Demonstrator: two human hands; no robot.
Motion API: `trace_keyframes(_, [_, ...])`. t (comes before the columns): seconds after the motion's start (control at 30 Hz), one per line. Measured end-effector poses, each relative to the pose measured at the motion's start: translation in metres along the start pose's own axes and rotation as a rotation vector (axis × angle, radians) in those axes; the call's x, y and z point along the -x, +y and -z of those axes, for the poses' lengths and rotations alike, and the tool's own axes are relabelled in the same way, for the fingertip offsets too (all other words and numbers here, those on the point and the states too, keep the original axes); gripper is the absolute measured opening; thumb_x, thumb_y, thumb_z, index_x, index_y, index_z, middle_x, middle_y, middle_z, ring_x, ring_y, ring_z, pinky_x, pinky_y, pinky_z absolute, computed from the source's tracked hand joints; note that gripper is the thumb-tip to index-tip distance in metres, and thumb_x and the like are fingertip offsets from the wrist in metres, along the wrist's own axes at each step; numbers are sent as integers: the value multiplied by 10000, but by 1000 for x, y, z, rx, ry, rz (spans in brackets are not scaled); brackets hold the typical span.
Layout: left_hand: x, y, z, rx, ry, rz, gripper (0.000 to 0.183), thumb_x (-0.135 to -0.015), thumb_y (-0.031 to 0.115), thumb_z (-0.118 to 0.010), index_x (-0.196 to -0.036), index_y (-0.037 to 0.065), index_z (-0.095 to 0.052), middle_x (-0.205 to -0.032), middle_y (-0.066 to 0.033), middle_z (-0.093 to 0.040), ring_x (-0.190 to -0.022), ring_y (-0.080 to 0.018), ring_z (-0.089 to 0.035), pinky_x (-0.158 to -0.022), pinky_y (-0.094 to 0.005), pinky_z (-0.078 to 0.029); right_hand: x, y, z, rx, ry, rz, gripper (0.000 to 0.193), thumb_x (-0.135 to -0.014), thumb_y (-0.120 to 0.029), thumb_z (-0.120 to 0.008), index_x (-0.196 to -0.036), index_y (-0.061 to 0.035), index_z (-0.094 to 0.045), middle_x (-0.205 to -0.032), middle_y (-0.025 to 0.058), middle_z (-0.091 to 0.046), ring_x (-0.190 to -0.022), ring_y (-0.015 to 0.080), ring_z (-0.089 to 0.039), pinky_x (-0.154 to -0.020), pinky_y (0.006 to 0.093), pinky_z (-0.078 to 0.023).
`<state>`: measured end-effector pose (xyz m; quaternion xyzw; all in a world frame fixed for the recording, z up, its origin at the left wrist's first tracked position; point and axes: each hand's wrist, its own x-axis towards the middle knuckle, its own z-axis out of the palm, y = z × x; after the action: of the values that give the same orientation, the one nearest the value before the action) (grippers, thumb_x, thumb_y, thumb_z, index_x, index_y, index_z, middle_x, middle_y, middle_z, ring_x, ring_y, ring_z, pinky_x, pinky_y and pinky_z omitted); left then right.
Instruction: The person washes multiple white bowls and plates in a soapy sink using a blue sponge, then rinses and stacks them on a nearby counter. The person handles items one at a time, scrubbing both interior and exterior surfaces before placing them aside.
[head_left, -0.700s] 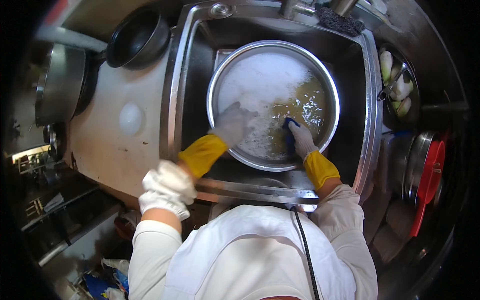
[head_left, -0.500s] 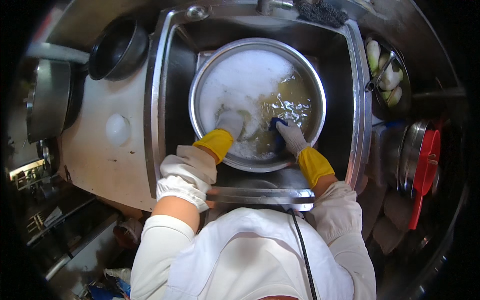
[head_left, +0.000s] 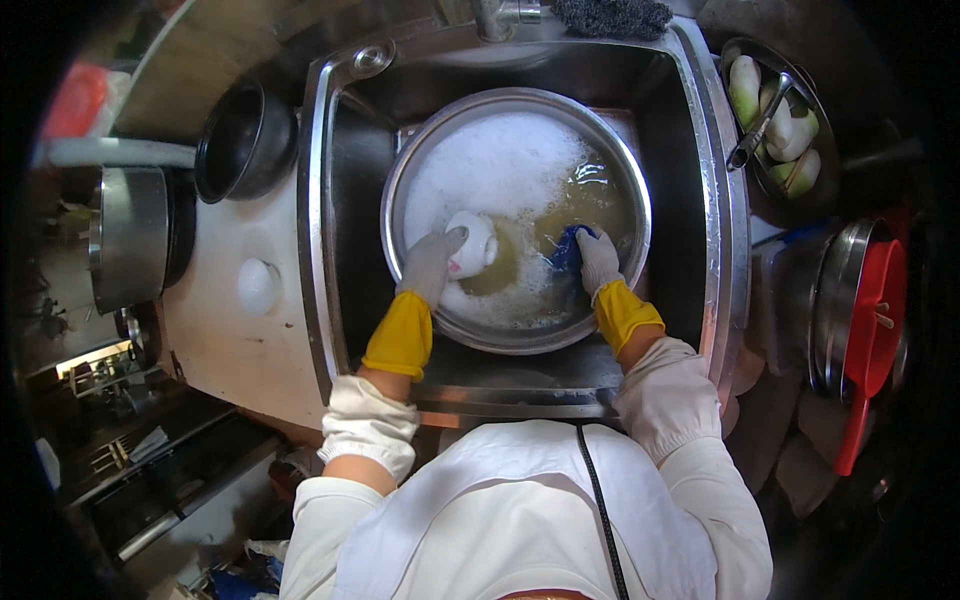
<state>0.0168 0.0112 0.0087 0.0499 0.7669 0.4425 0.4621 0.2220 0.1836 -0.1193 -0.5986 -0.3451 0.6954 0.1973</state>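
Observation:
A wide round metal basin (head_left: 391, 235) of cloudy, foamy water stands in the sink. In its left half, my left hand (head_left: 436, 262), in a pale knit glove with a yellow cuff, grips a small white cup (head_left: 474, 248) with a pink mark. The cup is at the water's surface, partly covered by my fingers. On the right side of the water, my similarly gloved right hand (head_left: 600, 257) is closed on a blue cloth (head_left: 568, 243). Part of the cloth lies under water, so its full shape is hidden.
The steel sink (head_left: 313, 200) surrounds the basin, with a faucet (head_left: 492, 18) and dark scouring pad (head_left: 612, 18) behind. A white rounded dish (head_left: 258, 287) and black bowl (head_left: 245, 143) sit left. Right are a tray of white vegetables (head_left: 795, 135) and a red strainer (head_left: 872, 325).
My left hand, earlier under the foam, has come up with the white cup in its grip. My right hand stays near the same spot with the blue cloth. The whole view has shifted slightly.

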Motion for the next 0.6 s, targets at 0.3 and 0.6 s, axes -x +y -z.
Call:
trace_keyframes(0.3, [1,-14,-60,256,-104,-151,401,-1027,185,-633,-1390,19,-592,-1279,-107,-658,-1106,-200,-648,-940,-326,-542,105,-75,-65,581,-400,1150,388,-924,-258,-715,-1272,-86,-712,-1318,211,-669,-1216,394,-628,-1065,447,-483])
trace_keyframes(0.6, [30,18,-59,129,-12,-303,316,-990,111,-641,-1279,-9,-680,-1314,-146,-651,-1092,-206,-661,-892,-315,-553,109,-83,-74,629,-377,1204,377,-984,-280,-650,-1289,-61,-695,-1307,193,-665,-1246,349,-618,-1096,403,-467])
